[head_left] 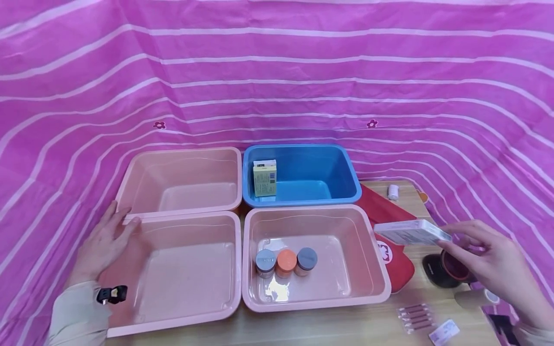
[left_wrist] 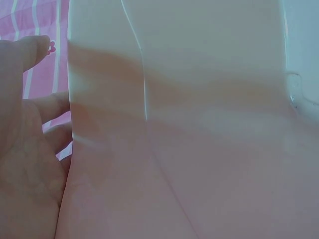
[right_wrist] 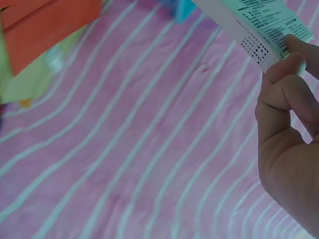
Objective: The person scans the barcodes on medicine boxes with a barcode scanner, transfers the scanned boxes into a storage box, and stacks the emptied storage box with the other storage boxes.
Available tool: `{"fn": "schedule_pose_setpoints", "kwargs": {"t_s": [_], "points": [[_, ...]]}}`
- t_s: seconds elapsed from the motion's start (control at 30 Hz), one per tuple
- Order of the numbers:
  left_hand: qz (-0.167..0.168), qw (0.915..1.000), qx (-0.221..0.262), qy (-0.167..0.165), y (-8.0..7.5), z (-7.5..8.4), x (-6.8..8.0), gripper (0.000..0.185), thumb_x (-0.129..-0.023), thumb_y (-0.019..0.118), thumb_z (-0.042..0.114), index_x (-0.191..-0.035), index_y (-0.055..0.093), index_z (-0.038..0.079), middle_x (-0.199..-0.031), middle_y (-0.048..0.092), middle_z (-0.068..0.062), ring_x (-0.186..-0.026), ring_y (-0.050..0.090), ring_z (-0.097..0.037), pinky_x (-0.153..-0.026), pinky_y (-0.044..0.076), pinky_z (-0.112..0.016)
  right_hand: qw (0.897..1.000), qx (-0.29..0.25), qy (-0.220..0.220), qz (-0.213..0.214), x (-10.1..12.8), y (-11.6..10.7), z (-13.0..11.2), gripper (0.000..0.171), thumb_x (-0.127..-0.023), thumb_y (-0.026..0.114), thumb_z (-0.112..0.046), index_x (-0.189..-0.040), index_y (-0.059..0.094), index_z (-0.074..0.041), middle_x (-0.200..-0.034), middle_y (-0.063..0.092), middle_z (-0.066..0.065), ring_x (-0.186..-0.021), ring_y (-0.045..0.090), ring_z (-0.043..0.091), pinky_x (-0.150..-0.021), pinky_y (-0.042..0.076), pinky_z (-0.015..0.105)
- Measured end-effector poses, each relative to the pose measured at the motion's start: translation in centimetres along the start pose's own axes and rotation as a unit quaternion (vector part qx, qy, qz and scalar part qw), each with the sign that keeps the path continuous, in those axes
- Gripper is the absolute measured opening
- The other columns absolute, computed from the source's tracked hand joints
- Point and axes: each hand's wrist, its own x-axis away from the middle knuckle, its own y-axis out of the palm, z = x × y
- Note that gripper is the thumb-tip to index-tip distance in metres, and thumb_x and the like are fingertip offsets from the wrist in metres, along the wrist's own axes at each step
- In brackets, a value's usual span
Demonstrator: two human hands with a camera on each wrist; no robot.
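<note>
My right hand [head_left: 497, 254] pinches a white medicine box [head_left: 407, 232] by its end, held up above a red pouch and to the right of the front right pink bin [head_left: 346, 302]. In the right wrist view, thumb and fingers grip the corner of the printed box [right_wrist: 259, 30]. My left hand [head_left: 101, 245] is at the left rim of the front left pink bin [head_left: 190, 269]. The left wrist view shows its fingers [left_wrist: 55, 107] partly hidden behind the bin's wall. Nothing is seen held in it.
Three lidded jars [head_left: 286, 263] stand in the front right bin. The blue bin [head_left: 307, 191] behind holds upright boxes [head_left: 265, 181]. Another pink bin [head_left: 186, 197] is back left. At right lie the red pouch [head_left: 400, 274], a dark cup [head_left: 454, 269], a white roll [head_left: 393, 192] and small packets [head_left: 415, 317].
</note>
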Motion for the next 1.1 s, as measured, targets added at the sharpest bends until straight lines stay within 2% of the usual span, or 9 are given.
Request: {"fn": "schedule_pose_setpoints", "kwargs": {"t_s": [0.2,0.33,0.4,0.47,0.6,0.67,0.9,1.03,1.1], "points": [[0.003,1.0000,0.001,0.001,0.1,-0.1,0.0,0.066,-0.109,0.043,0.041,-0.159,0.030,0.000,-0.171,0.000,-0.023,-0.149,0.011,-0.061,-0.105,0.019,-0.084,0.997,0.041,0.062,-0.017,2.8,-1.4,3.8,0.028,-0.083,0.083,-0.003,-0.110,0.075,-0.006,-0.096,0.057,-0.045,-0.072,0.056,-0.019,-0.044,0.043,0.012],[0.007,1.0000,-0.001,0.002,0.1,-0.2,0.0,0.065,-0.109,0.043,0.041,-0.158,0.032,0.000,-0.171,0.001,-0.023,-0.149,0.012,-0.061,-0.104,0.020,-0.084,0.991,0.053,0.112,-0.047,4.2,-1.3,6.2,0.025,-0.088,0.080,-0.010,-0.112,0.072,-0.010,-0.077,0.062,-0.034,-0.052,0.054,-0.004,-0.034,0.035,0.023],[0.007,1.0000,-0.001,0.001,0.1,-0.2,0.0,0.064,-0.109,0.043,0.041,-0.158,0.032,0.000,-0.171,0.001,-0.022,-0.150,0.012,-0.060,-0.104,0.020,-0.084,0.989,0.054,0.125,-0.056,4.7,-1.0,7.3,0.023,-0.089,0.079,-0.011,-0.111,0.072,-0.016,-0.065,0.062,-0.024,-0.044,0.048,0.002,-0.032,0.032,0.024],[0.006,1.0000,-0.001,0.001,0.2,-0.3,0.0,0.065,-0.109,0.043,0.041,-0.158,0.032,0.000,-0.171,0.000,-0.022,-0.150,0.012,-0.060,-0.105,0.020,-0.083,0.989,0.051,0.130,-0.057,5.1,-0.7,8.3,0.023,-0.089,0.079,-0.011,-0.108,0.072,-0.023,-0.061,0.062,-0.019,-0.041,0.048,0.004,-0.032,0.031,0.025],[0.003,1.0000,0.002,0.000,0.2,-0.3,0.0,0.065,-0.109,0.043,0.041,-0.158,0.031,0.000,-0.171,0.001,-0.022,-0.150,0.011,-0.060,-0.105,0.019,-0.083,0.986,0.057,0.145,-0.060,5.9,-0.2,10.0,0.030,-0.089,0.079,-0.015,-0.102,0.068,-0.040,-0.058,0.062,-0.019,-0.041,0.047,0.006,-0.033,0.031,0.026],[0.002,1.0000,0.004,0.000,0.2,-0.2,0.0,0.065,-0.109,0.043,0.041,-0.159,0.030,0.001,-0.172,0.000,-0.022,-0.150,0.011,-0.060,-0.106,0.019,-0.083,0.984,0.058,0.156,-0.067,6.3,-0.1,10.7,0.027,-0.090,0.079,-0.017,-0.101,0.069,-0.040,-0.058,0.063,-0.019,-0.043,0.050,0.006,-0.035,0.033,0.027],[0.001,1.0000,0.003,-0.002,0.1,0.0,-0.1,0.066,-0.109,0.042,0.041,-0.159,0.030,0.001,-0.172,-0.001,-0.021,-0.150,0.010,-0.060,-0.107,0.018,-0.083,0.980,0.064,0.173,-0.077,7.3,-0.3,12.1,0.041,-0.092,0.078,-0.019,-0.100,0.062,-0.056,-0.059,0.062,-0.018,-0.042,0.041,0.006,-0.035,0.033,0.027],[0.002,1.0000,0.001,-0.004,0.1,0.0,0.0,0.065,-0.109,0.042,0.041,-0.159,0.030,0.001,-0.172,-0.001,-0.021,-0.150,0.010,-0.060,-0.106,0.018,-0.083,0.981,0.072,0.167,-0.068,7.5,-0.2,12.4,0.035,-0.090,0.080,-0.018,-0.098,0.066,-0.050,-0.059,0.061,-0.020,-0.043,0.040,0.005,-0.037,0.033,0.027],[0.002,1.0000,0.002,-0.004,0.1,0.0,0.0,0.065,-0.109,0.042,0.041,-0.159,0.030,0.001,-0.172,-0.001,-0.021,-0.150,0.010,-0.060,-0.106,0.018,-0.083,0.981,0.078,0.165,-0.064,7.6,-0.1,12.6,0.027,-0.088,0.081,-0.018,-0.097,0.071,-0.041,-0.059,0.060,-0.021,-0.045,0.041,0.004,-0.040,0.033,0.027]]}}
